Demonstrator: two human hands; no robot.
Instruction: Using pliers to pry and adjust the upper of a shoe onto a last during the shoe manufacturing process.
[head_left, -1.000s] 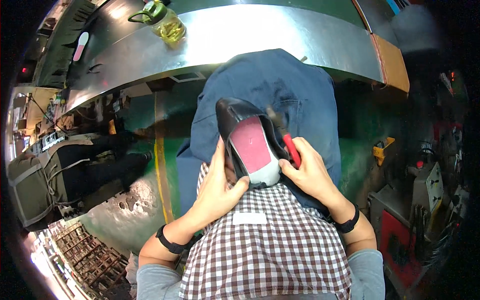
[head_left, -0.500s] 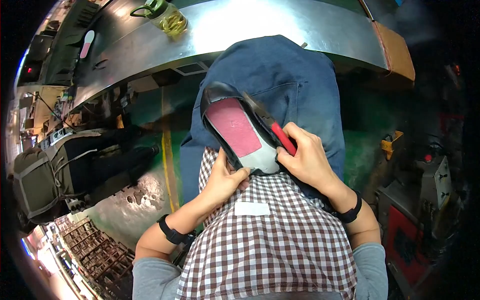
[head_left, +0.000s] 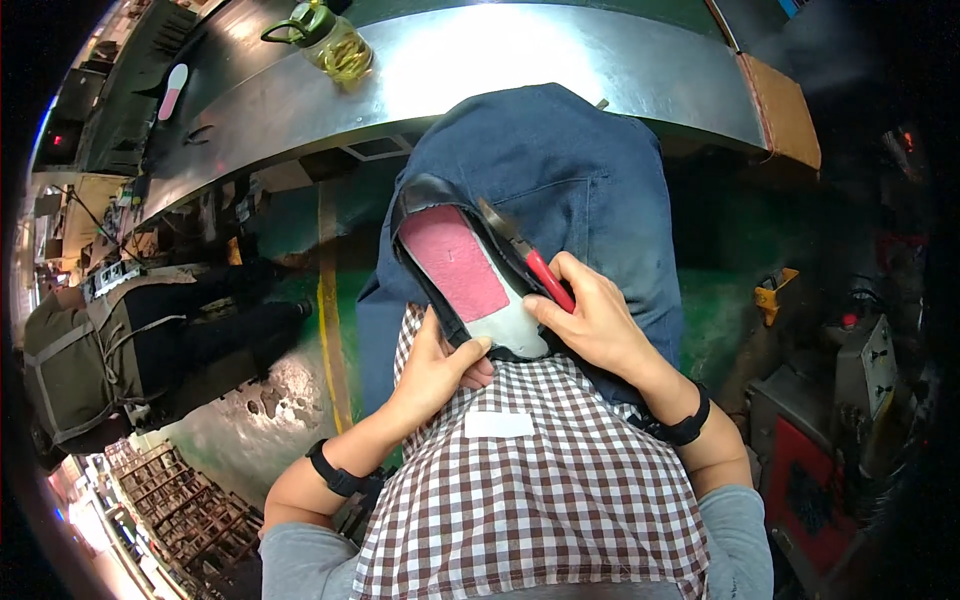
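Observation:
A black shoe (head_left: 426, 196) lies over my thighs with its opening up and its closed toe end away from me. Inside it shows an insole, a pink pad (head_left: 455, 262) over a white base. My left hand (head_left: 440, 362) pinches the near left end of the shoe, thumb on the rim and fingers curled beneath. Red-handled pliers (head_left: 546, 272) are gripped in my right hand (head_left: 598, 322), their metal jaws pointing away along the shoe's right rim. Whether the jaws touch the rim, I cannot tell. My right thumb reaches across the rim at the near right of the insole.
A metal bench (head_left: 690, 70) crosses ahead, carrying a green-lidded bottle (head_left: 335, 45) and a loose pink-and-white insole (head_left: 172, 92). A cardboard piece (head_left: 780, 115) hangs at its right end. Another person (head_left: 110, 350) is at the left, above a rack (head_left: 180, 490). A grey-and-red machine (head_left: 815, 460) stands right.
My right hand has shifted slightly left with the pliers, and its thumb now lies further over the shoe's rim. The left hand keeps its hold; the shoe has barely moved.

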